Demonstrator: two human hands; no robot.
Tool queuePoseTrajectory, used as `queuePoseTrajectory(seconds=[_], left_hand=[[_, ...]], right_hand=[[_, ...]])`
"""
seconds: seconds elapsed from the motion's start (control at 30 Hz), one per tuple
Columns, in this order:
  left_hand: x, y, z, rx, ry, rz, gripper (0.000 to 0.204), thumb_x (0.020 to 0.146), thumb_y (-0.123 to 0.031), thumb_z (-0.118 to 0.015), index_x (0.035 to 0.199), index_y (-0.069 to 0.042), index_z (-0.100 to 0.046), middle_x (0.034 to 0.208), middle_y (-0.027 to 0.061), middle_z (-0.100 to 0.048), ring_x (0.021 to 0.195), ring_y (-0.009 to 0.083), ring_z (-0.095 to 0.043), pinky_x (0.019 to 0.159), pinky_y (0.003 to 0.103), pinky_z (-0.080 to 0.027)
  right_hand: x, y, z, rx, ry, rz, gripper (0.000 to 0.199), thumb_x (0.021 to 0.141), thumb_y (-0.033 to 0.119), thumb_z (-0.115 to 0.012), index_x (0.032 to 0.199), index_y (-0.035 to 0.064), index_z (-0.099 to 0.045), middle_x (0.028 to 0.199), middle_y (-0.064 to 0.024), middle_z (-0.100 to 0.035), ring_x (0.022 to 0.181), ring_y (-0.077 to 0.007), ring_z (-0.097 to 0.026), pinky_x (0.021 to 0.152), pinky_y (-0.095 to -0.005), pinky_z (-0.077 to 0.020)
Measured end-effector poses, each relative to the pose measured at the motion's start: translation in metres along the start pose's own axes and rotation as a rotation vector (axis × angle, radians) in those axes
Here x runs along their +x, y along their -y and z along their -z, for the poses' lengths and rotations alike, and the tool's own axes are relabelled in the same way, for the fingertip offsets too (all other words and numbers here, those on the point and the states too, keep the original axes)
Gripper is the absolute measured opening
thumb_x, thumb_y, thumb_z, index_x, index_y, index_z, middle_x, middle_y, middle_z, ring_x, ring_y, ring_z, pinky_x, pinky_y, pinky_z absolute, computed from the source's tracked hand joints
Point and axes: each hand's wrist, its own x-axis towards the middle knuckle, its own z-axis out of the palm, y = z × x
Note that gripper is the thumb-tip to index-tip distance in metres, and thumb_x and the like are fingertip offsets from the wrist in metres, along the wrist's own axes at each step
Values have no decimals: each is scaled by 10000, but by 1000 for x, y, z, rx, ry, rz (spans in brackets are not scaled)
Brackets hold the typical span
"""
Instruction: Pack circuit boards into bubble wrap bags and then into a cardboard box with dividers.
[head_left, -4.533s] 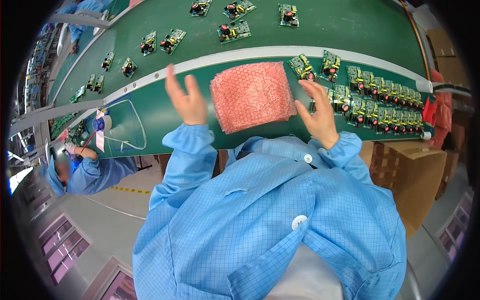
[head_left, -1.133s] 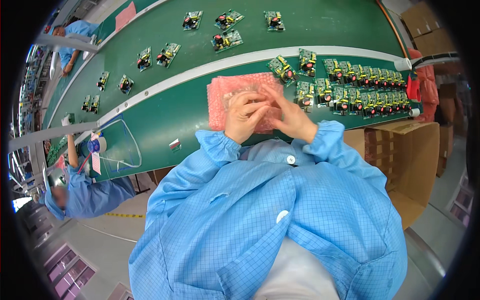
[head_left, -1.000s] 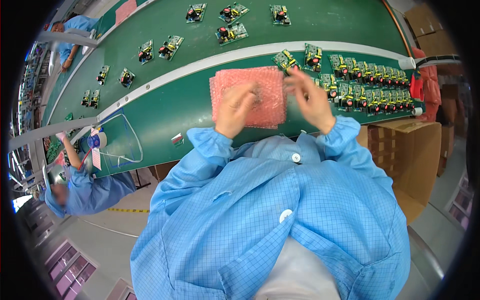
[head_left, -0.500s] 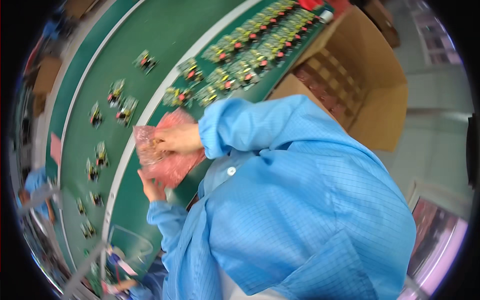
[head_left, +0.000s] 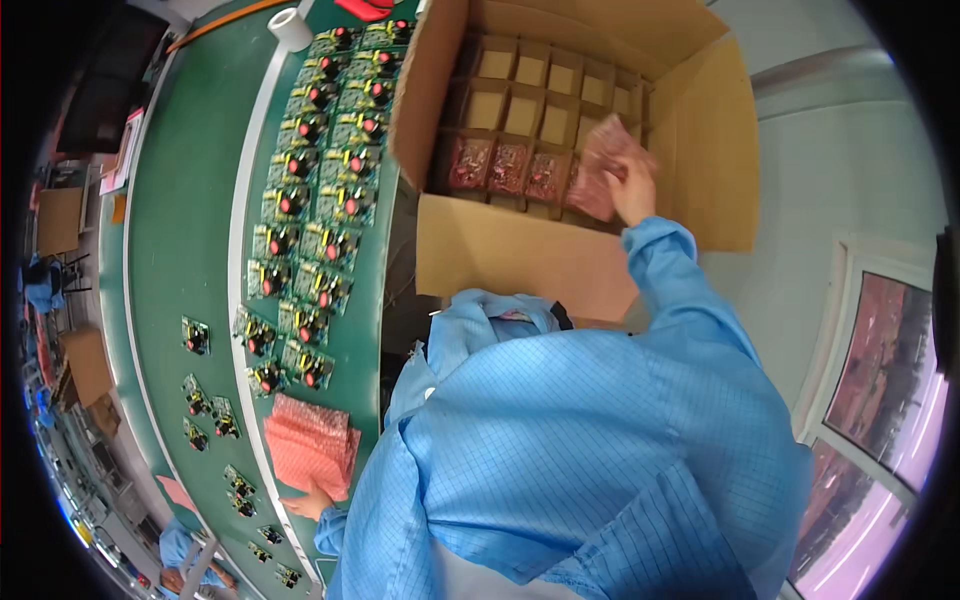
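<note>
My right hand (head_left: 632,190) pinches a pink bubble bag (head_left: 606,165) over the cells of an open cardboard carton (head_left: 530,240). The bag is blurred, so I cannot tell what is inside it. Beside it in the carton, a row of filled pink bags (head_left: 508,168) sits in divider cells. My left hand (head_left: 312,502) rests at the near edge of a stack of pink bubble bags (head_left: 308,445) on the green bench, its fingers stretched out. Beyond the stack stand circuit boards (head_left: 325,288) in two rows, each with black parts and a red round part.
More circuit boards (head_left: 196,337) lie scattered on the green belt (head_left: 185,250) left of a pale rail (head_left: 240,200). A white roll (head_left: 291,30) stands at the bench's far end. Another person (head_left: 182,550) in blue is at the lower left.
My right hand has left the pink bag at the bench and swung right over the carton with a bag. My left hand stays by the pink bags. The view has turned toward the carton.
</note>
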Motion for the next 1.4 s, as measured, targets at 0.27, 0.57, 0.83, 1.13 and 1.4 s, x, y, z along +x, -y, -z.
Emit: queuePoseTrajectory(seconds=[0.27, 0.57, 0.83, 1.13, 1.4], left_hand=[[-21, -87, 45, 47, 36, -92, 918, 703, -336, -715, 1401, -79, -178, 1347, 286, -288, 1216, 438, -316, 1021, 467, -284], [-40, -60, 63, -257, 249, -127, 729, 720, -116, -688, 1330, 27, -315, 1312, 218, -405, 1192, 315, -412, 1004, 366, -326], [-60, -85, 34, -60, 138, -341, 467, 802, -136, -581, 1247, -58, -465, 1288, 189, -428, 1180, 344, -424, 999, 377, -347], [-45, -79, 10, -439, 76, -550, 460, 824, -125, -600, 1260, -62, -466, 1296, 148, -439, 1200, 314, -415, 1008, 368, -333], [-50, -76, 11, -625, -174, -449, 348, 739, -114, -673, 1071, -58, -587, 1047, 146, -543, 992, 304, -518, 862, 360, -416]], right_hand=[[-73, -208, -96, -443, 865, -423, 412, 788, 181, -545, 1180, 66, -489, 1139, -219, -525, 883, -408, -583, 721, -483, -491], [-55, -212, -167, 72, 1036, -647, 439, 744, 172, -606, 1161, 54, -539, 1106, -179, -590, 996, -312, -574, 863, -375, -462], [9, 45, -31, 602, 1195, -230, 138, 852, 85, -546, 895, -15, -630, 819, -88, -648, 738, -158, -602, 670, -280, -484], [-130, 419, -108, 846, 1176, 916, 257, 824, 163, -579, 1067, 85, -550, 895, -130, -511, 782, -308, -554, 680, -396, -456], [-205, 540, -200, 282, 1081, 1023, 351, 755, 185, -636, 1086, 92, -567, 1019, -146, -508, 875, -338, -579, 766, -412, -483]])
